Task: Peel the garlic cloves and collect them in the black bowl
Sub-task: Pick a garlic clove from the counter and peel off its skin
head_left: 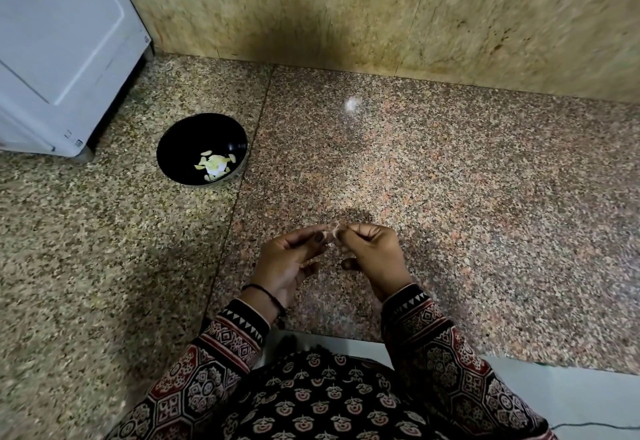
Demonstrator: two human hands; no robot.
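Both hands meet over the speckled granite counter (450, 179), low in the middle of the view. My left hand (289, 261) and my right hand (372, 254) pinch one small garlic clove (333, 233) between their fingertips; the clove is mostly hidden by the fingers. The black bowl (183, 143) stands on the counter to the far left of my hands, with several pale peeled cloves (216, 165) lying in its bottom.
A white appliance (59, 51) fills the far left corner, right behind the bowl. A beige stone wall (381, 13) closes the back. A small whitish scrap (351, 104) lies on the counter beyond my hands. The counter's front edge runs just before my patterned sleeves.
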